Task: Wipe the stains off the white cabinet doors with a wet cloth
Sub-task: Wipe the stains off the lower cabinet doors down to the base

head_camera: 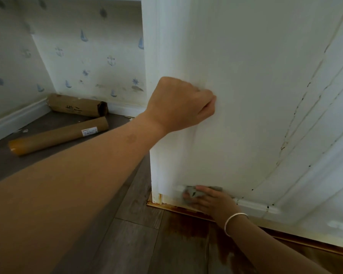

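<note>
The left hand, grip curled shut on nothing, braces against the white cabinet door. At the door's bottom edge, the right hand has its grip clamped on the wet cloth. Wiping this low, the cloth could pick up the rusty base strip and smear brown onto the white.

bare forearms, thin silver bangle on the right wrist
</note>
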`<action>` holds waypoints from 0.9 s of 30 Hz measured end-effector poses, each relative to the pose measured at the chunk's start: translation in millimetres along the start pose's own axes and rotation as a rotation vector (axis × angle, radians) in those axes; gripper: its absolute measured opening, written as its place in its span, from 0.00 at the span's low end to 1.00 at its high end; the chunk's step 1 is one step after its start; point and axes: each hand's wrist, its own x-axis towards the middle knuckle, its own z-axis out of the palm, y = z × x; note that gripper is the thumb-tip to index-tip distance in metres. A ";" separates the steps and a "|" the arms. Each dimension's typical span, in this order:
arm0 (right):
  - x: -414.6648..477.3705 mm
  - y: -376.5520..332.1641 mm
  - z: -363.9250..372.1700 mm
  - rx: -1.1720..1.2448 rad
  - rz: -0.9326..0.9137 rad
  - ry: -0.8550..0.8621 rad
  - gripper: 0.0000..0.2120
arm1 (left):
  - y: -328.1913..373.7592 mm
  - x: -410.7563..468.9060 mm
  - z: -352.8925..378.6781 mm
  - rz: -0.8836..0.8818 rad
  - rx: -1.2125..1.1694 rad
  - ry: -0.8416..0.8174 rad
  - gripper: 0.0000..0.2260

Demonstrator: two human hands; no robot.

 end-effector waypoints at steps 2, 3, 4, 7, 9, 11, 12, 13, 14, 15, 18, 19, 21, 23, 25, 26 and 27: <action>-19.1 2.3 6.5 0.014 0.014 -0.045 0.36 | -1.0 -0.1 -0.9 0.017 0.029 -0.023 0.18; -30.4 3.4 11.2 0.011 0.008 -0.037 0.34 | -0.8 -0.4 -0.7 0.022 0.034 -0.032 0.18; -40.4 4.7 13.8 -0.009 -0.007 -0.068 0.33 | -1.0 -0.5 -0.4 0.025 0.038 -0.041 0.18; -60.8 6.5 11.8 -0.020 0.036 -0.097 0.35 | 0.3 1.3 -1.9 0.014 0.049 -0.075 0.18; -65.1 7.2 9.3 0.002 0.084 -0.078 0.34 | 1.3 4.5 -4.9 0.004 0.046 -0.098 0.18; -63.0 16.8 -2.3 0.021 0.142 -0.009 0.34 | 2.2 9.5 -8.4 0.021 0.044 -0.128 0.17; -57.7 22.7 -10.1 0.028 0.197 0.074 0.35 | 2.1 11.2 -9.0 0.036 0.047 -0.145 0.17; -51.2 29.1 -19.8 0.035 0.262 0.159 0.35 | 1.9 12.7 -9.2 0.047 0.052 -0.161 0.17; -42.6 36.1 -31.2 0.045 0.311 0.229 0.36 | 0.6 13.5 -9.9 0.054 0.058 -0.173 0.17; -33.0 42.7 -43.2 0.064 0.331 0.295 0.36 | -0.1 13.8 -10.0 0.056 0.059 -0.182 0.18; -2.1 50.9 -77.0 0.165 0.345 0.390 0.35 | -1.6 11.6 -8.8 0.042 0.048 -0.166 0.18; 5.5 50.7 -81.8 0.180 0.345 0.407 0.34 | -1.2 11.0 -8.4 0.041 0.048 -0.155 0.18; 13.8 44.8 -84.9 0.200 0.329 0.392 0.32 | 0.5 8.8 -8.2 0.041 0.049 -0.133 0.19; 20.3 36.7 -82.5 0.103 0.268 0.361 0.30 | 1.2 6.8 -8.3 0.043 0.040 -0.108 0.20; 26.4 31.1 -81.7 0.007 0.166 0.268 0.30 | 0.6 5.5 -8.6 0.039 0.016 -0.092 0.21; 29.2 27.9 -81.8 0.013 0.149 0.242 0.31 | 0.1 5.0 -8.8 0.037 0.011 -0.088 0.21; 32.7 23.6 -80.6 0.025 0.142 0.232 0.31 | 0.2 4.7 -8.6 0.032 0.011 -0.085 0.21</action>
